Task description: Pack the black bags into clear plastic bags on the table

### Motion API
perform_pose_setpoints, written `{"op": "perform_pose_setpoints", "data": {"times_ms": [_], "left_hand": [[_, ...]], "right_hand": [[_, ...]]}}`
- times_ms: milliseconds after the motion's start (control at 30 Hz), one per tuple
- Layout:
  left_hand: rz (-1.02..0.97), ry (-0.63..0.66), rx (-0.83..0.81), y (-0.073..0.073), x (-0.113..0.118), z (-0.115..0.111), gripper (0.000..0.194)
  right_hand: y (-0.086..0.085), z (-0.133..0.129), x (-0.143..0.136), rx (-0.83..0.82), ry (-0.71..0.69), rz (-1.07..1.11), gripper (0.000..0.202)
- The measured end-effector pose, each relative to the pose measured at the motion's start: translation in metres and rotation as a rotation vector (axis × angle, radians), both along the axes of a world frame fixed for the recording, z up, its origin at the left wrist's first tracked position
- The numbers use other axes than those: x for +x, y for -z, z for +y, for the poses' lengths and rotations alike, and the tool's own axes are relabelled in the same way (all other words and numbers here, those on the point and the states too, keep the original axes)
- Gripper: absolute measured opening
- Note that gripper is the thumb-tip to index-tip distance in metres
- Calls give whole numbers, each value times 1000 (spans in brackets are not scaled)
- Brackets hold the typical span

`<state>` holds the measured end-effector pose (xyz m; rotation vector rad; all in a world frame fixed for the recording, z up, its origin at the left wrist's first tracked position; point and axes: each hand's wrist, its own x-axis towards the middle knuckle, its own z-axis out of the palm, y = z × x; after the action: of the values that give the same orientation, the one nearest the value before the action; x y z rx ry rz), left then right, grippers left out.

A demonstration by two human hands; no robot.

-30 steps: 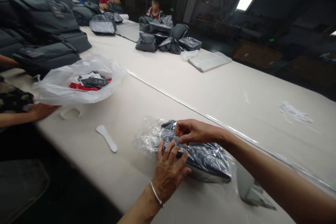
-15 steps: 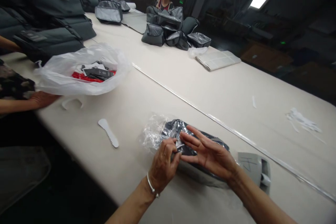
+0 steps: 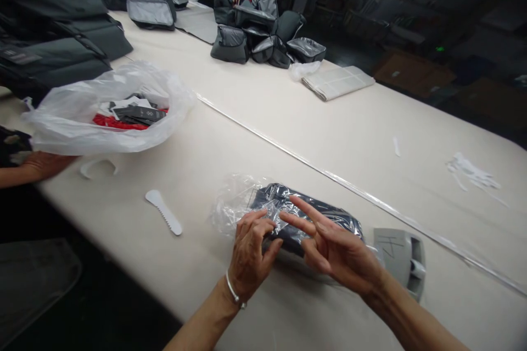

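Observation:
A dark folded fabric item, apparently a bag, lies on the table inside a clear plastic bag (image 3: 337,218). The loose, crumpled end of the plastic spreads to the left. My left hand (image 3: 253,252), with a bracelet at the wrist, rests at the plastic's near left side, fingers bent and thumb apart from them. Over the wrapped item is my right hand (image 3: 333,247), index and middle fingers stretched out, the others bent in, with nothing visible held. Close by on the right stands a grey tape dispenser (image 3: 393,255) with pen marks.
To the left lie a white serrated strip (image 3: 163,213) and a curved white piece (image 3: 99,168). A co-worker's hand (image 3: 51,164) is beside a white plastic sack (image 3: 102,140) of tags. Several dark bags (image 3: 230,46) and a folded sheet (image 3: 340,82) sit farther back.
The left hand's pinch at the plastic has loosened, thumb and fingers now apart. My right hand has turned and bent its lower fingers. The view has shifted slightly.

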<state>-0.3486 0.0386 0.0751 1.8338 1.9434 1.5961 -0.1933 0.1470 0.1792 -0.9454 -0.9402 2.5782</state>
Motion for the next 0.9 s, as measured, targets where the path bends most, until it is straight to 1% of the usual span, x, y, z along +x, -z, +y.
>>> {"op": "perform_pose_setpoints", "data": {"times_ms": [67,167,267,467,600,767,900], "left_hand": [[-16,-13,16,3,-1,-1,31],[-15,-13,34,4,-2,-2,43],[41,16,6,3,-4,-2,50],[168,73,-54,-3,-7,1,39],[207,89,-38,-5,-7,0,36],[288,58,2,-3,-6,-2,35],[343,107,45,-7,-10,2,33]], "right_hand": [[4,-7,-1,-25,-5,10,60],[12,-13,-5,10,76,-69,56],[19,-13,-8,62,144,-154,60],[23,-12,-12,101,169,-207,68],[27,-13,-11,109,177,-210,66],[29,-14,-10,112,170,-208,63],[27,-15,-12,119,178,-223,64]]}}
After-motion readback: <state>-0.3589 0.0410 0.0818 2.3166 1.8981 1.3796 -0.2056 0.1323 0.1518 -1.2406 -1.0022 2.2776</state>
